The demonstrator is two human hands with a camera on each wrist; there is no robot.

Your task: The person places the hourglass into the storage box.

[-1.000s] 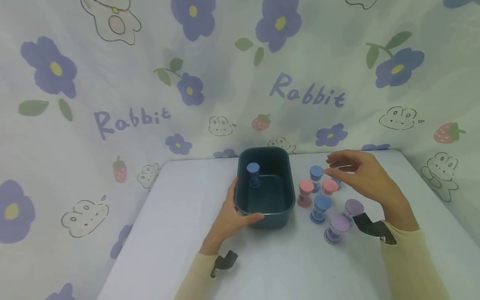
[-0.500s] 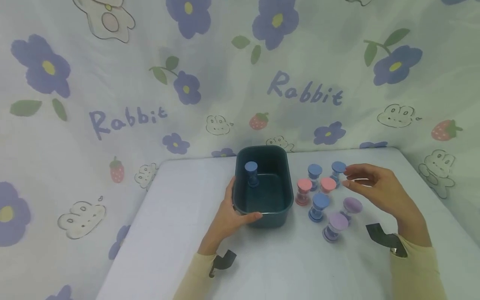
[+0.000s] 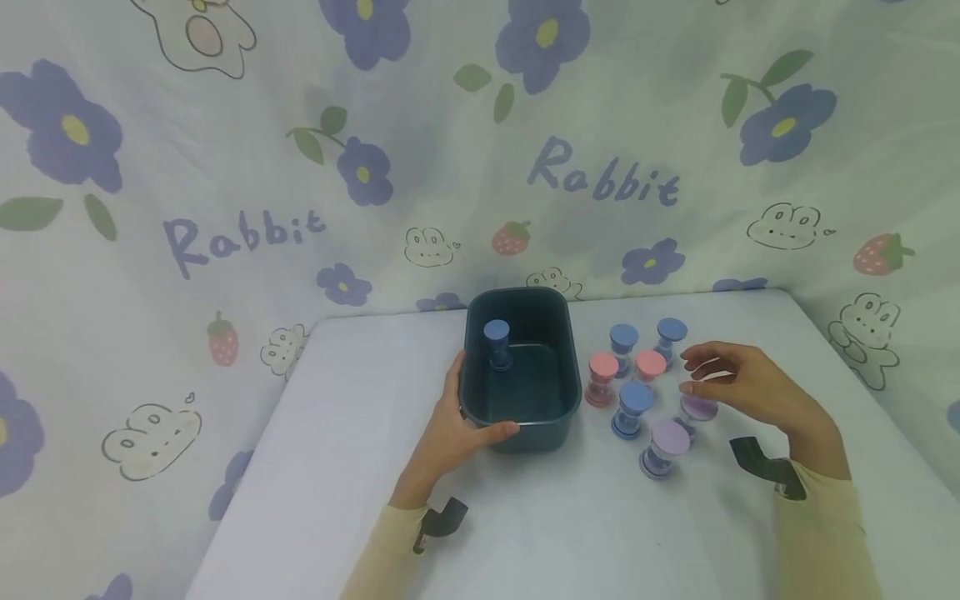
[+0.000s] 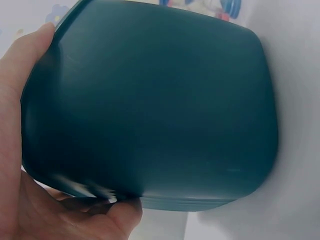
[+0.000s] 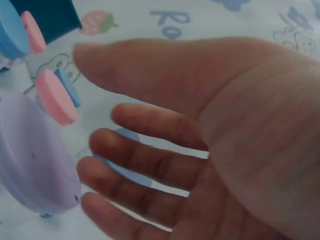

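Note:
My left hand (image 3: 452,433) grips the dark green bin (image 3: 525,437) at its near left corner, thumb across the front and fingers along the left side. Inside the bin stands one blue sand timer (image 3: 498,343). My right hand (image 3: 757,387) holds nothing, its fingers apart from the thumb. In the head view its thumb tip overlaps the edge of the rear purple sand timer (image 3: 697,410). Just beyond the fingertips is the far right blue sand timer (image 3: 670,342). In the right wrist view, a large purple cap (image 5: 37,155) is left of the fingertips.
Right of the bin stand two pink sand timers, one beside it (image 3: 602,379), the other pink timer (image 3: 649,367) further right. Blue timers stand behind (image 3: 622,348) and in front (image 3: 632,410). A purple timer (image 3: 665,448) is nearest the front. A patterned curtain (image 3: 420,167) backs the white table (image 3: 360,400).
My right hand has drawn back from above the far right blue timer and come nearer, down beside the rear purple one. The left hand keeps its grip on the bin. The head view has shifted slightly.

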